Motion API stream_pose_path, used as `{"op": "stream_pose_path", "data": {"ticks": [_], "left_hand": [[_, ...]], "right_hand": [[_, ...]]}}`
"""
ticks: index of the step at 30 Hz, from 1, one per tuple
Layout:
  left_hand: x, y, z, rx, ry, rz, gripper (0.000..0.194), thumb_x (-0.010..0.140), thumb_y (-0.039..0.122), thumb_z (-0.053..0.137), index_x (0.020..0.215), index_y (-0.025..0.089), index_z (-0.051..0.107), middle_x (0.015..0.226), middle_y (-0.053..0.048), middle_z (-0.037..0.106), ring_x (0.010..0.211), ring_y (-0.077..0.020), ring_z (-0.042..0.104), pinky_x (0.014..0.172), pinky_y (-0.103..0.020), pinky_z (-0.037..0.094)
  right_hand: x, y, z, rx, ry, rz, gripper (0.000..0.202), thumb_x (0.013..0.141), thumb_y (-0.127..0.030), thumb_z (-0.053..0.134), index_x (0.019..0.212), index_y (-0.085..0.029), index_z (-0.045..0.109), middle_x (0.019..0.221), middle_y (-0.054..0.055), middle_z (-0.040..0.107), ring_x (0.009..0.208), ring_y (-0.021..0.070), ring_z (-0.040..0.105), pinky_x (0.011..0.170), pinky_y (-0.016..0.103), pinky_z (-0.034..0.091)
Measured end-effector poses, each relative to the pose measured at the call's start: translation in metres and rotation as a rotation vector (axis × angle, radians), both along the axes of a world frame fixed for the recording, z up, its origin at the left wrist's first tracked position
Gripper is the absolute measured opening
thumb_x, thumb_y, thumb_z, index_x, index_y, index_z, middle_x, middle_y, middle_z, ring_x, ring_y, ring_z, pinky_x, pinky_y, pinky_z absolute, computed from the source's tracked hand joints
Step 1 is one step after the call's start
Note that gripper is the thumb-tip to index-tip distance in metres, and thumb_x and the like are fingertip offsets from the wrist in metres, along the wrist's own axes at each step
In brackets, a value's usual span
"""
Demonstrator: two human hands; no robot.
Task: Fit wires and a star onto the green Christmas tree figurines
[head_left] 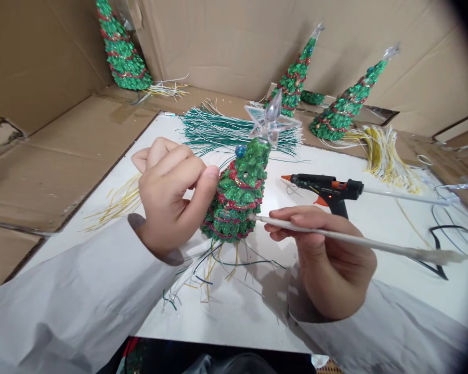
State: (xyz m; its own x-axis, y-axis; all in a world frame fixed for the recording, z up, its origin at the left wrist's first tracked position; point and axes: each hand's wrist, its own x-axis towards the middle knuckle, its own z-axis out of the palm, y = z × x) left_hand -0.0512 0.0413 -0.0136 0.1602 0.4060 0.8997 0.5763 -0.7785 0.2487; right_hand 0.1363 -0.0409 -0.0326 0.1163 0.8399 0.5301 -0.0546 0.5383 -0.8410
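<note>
A small green glittered Christmas tree with red garlands stands before me, a clear star on top and a blue ball near its tip. Loose wires spread from under its base. At its left side is my left hand, fingers curled and thumb against the index finger by the tree's edge; what they pinch is hidden. My right hand grips a thin pale stick like a pen. Its tip meets the tree's lower right side, and its other end looks whitish and rough.
Behind the tree lies a bundle of green and white wires. To the right rests a black glue gun with its light on. More trees stand at the back by cardboard walls. Yellow and white wires lie at right.
</note>
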Motion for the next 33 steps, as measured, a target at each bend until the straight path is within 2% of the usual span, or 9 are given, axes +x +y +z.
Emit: {"op": "stream_pose_path", "data": {"ticks": [5, 9, 15, 22, 33], "left_hand": [[-0.001, 0.002, -0.002, -0.01, 0.019, -0.033, 0.033, 0.09, 0.02, 0.054, 0.06, 0.021, 0.04, 0.054, 0.002, 0.04, 0.063, -0.0184, 0.04, 0.064, -0.038, 0.017], [-0.003, 0.003, -0.004, 0.042, 0.084, -0.029, 0.03, 0.09, 0.017, 0.052, 0.063, 0.021, 0.04, 0.056, 0.002, 0.042, 0.064, -0.0182, 0.041, 0.065, -0.038, 0.017], [-0.003, 0.005, -0.006, 0.068, 0.093, -0.026, 0.029, 0.09, 0.019, 0.052, 0.064, 0.022, 0.039, 0.056, 0.002, 0.043, 0.063, -0.0194, 0.04, 0.065, -0.038, 0.017], [-0.003, 0.005, -0.005, 0.068, 0.103, -0.032, 0.028, 0.09, 0.019, 0.051, 0.065, 0.021, 0.04, 0.057, 0.002, 0.042, 0.064, -0.0187, 0.04, 0.064, -0.038, 0.017], [-0.003, 0.007, -0.005, 0.096, 0.106, -0.032, 0.028, 0.089, 0.019, 0.053, 0.064, 0.022, 0.04, 0.055, 0.002, 0.044, 0.063, -0.0194, 0.041, 0.064, -0.038, 0.016]], "right_hand": [[0.001, -0.001, 0.001, -0.004, 0.01, 0.032, 0.022, 0.095, -0.016, 0.054, 0.105, -0.024, 0.072, 0.102, 0.003, 0.071, 0.083, 0.0152, 0.068, 0.066, 0.029, 0.059], [0.0, -0.001, 0.002, -0.005, 0.025, 0.03, 0.02, 0.095, -0.017, 0.055, 0.104, -0.024, 0.072, 0.101, 0.004, 0.071, 0.082, 0.016, 0.07, 0.065, 0.03, 0.06], [-0.001, 0.004, 0.004, -0.215, 0.159, 0.055, 0.015, 0.096, -0.025, 0.056, 0.098, -0.026, 0.071, 0.089, 0.0, 0.076, 0.076, 0.0127, 0.072, 0.068, 0.025, 0.062], [0.001, 0.01, 0.004, -0.332, 0.221, 0.124, 0.014, 0.094, -0.03, 0.06, 0.094, -0.023, 0.072, 0.081, 0.0, 0.076, 0.072, 0.0112, 0.073, 0.067, 0.02, 0.061], [0.003, 0.011, 0.004, -0.311, 0.23, 0.123, 0.013, 0.094, -0.029, 0.06, 0.095, -0.024, 0.072, 0.081, -0.001, 0.075, 0.071, 0.0102, 0.073, 0.066, 0.018, 0.06]]}}
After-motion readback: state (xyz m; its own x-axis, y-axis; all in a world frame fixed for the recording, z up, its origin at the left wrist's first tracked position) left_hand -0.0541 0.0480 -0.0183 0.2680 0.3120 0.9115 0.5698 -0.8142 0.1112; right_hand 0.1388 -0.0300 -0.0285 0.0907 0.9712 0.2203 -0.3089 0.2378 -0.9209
